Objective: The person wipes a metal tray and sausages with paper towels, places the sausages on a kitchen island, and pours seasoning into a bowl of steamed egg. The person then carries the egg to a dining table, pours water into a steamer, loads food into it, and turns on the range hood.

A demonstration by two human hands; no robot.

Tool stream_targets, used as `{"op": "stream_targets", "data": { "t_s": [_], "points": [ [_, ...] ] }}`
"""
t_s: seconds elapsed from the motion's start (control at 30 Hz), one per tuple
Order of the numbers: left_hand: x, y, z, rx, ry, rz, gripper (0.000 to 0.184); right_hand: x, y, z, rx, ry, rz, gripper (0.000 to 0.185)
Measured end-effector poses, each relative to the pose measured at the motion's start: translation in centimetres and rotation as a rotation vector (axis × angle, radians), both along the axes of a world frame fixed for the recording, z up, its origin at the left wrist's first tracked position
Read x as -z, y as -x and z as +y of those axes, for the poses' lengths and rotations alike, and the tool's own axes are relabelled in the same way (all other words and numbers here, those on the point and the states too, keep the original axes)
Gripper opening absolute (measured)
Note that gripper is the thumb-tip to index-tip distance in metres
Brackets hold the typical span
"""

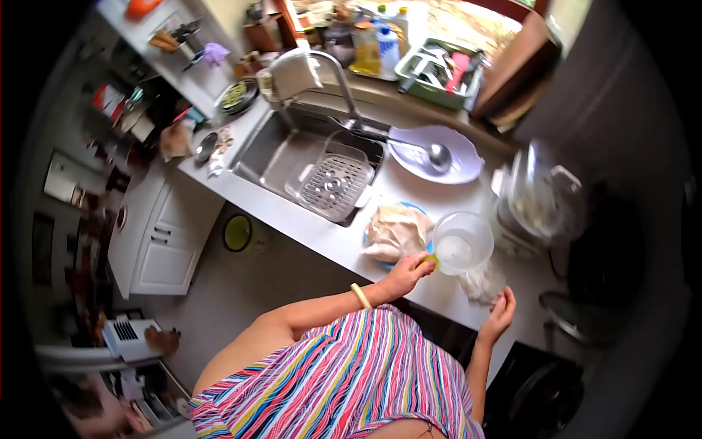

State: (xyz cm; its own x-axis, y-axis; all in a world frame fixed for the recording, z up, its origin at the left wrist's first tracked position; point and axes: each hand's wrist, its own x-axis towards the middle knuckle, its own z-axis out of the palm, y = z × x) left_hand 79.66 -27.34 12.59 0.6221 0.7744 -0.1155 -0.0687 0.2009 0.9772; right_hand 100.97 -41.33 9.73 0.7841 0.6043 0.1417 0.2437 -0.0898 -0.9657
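My left hand [411, 276] is closed around the green handle [431, 260] of a clear plastic jug [463, 243], tilted so that I look into its round mouth. Just below the jug, a crumpled translucent plastic bag [482, 284] lies on the counter. Beside that bag is my right hand [499, 314], thumb and fingers apart, fingertips close to its edge; whether they touch is unclear. A pale crumpled cloth or bag [398, 231] rests on a blue-rimmed plate [370, 238] left of the jug.
A steel sink [257, 157] holds a clear drain basket [333, 183]. A ladle [439, 155] lies in a white, scalloped dish [413, 172] behind the jug. At the right stands a clear lidded container [537, 194]; a green tray of utensils [439, 94] sits by the window.
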Motion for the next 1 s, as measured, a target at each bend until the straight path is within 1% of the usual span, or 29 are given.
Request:
{"op": "stream_targets", "data": {
  "t_s": [0.03, 0.1, 0.17, 0.23, 0.27, 0.37, 0.43, 0.5, 0.53, 0.6, 0.63, 0.67, 0.73, 0.8, 0.9, 0.93, 1.0],
  "points": [
    [-3.1, 1.1, 0.2, -0.083, 0.124, -0.071, 0.028, -0.7, 0.1, 0.2, 0.000, 0.034, 0.041, 0.027],
    [-7.9, 5.6, 2.2, -0.099, -0.003, -0.002, 0.028, -2.0, 0.3, 1.1, -0.031, 0.066, 0.020, 0.027],
    [-12.8, 9.5, 3.6, -0.269, -0.053, -0.053, 0.027, -2.3, 0.7, 2.4, -0.029, 0.064, 0.008, 0.027],
    [-14.7, 15.0, 6.1, -0.403, -0.062, -0.112, 0.026, -2.6, 1.1, 3.8, -0.027, 0.072, -0.013, 0.027],
    [-16.0, 17.8, 7.4, -0.470, -0.104, -0.079, 0.026, -2.6, 1.3, 4.6, -0.027, 0.062, -0.060, 0.027],
    [-19.2, 25.7, 11.8, -0.657, -0.213, -0.011, 0.025, -3.1, 2.8, 7.2, -0.008, 0.058, -0.043, 0.027],
    [-19.9, 31.1, 15.4, -0.691, -0.298, 0.076, 0.025, -3.4, 4.3, 8.9, 0.024, 0.042, -0.063, 0.028],
    [-19.5, 36.6, 20.4, -0.698, -0.391, 0.177, 0.025, -2.7, 5.5, 10.2, 0.067, 0.021, -0.088, 0.028],
    [-18.7, 39.4, 23.2, -0.703, -0.383, 0.184, 0.026, -2.6, 6.5, 10.9, 0.094, 0.025, -0.123, 0.028],
    [-17.4, 43.4, 29.7, -0.729, -0.378, 0.213, 0.027, -2.6, 9.0, 12.3, 0.144, 0.077, -0.141, 0.028],
    [-16.6, 45.0, 33.1, -0.703, -0.439, 0.281, 0.027, -2.9, 10.3, 12.6, 0.168, 0.112, -0.153, 0.028],
    [-15.5, 46.4, 36.8, -0.691, -0.430, 0.251, 0.027, -3.8, 12.1, 13.4, 0.200, 0.150, -0.142, 0.028],
    [-12.4, 48.2, 44.0, -0.660, -0.406, 0.171, 0.027, -3.8, 14.0, 14.5, 0.215, 0.153, -0.175, 0.028],
    [-9.9, 48.0, 50.7, -0.632, -0.376, 0.070, 0.026, -3.6, 15.0, 14.7, 0.236, 0.192, -0.236, 0.028],
    [-7.4, 44.3, 58.6, -0.544, -0.341, -0.113, 0.026, -4.4, 16.5, 14.7, 0.294, 0.204, -0.266, 0.028],
    [-6.6, 43.3, 61.0, -0.528, -0.359, -0.118, 0.025, -5.0, 16.8, 14.4, 0.305, 0.242, -0.272, 0.028],
    [-4.0, 40.6, 65.9, -0.529, -0.367, -0.142, 0.024, -4.3, 16.0, 13.7, 0.367, 0.216, -0.280, 0.028]
  ]
}}
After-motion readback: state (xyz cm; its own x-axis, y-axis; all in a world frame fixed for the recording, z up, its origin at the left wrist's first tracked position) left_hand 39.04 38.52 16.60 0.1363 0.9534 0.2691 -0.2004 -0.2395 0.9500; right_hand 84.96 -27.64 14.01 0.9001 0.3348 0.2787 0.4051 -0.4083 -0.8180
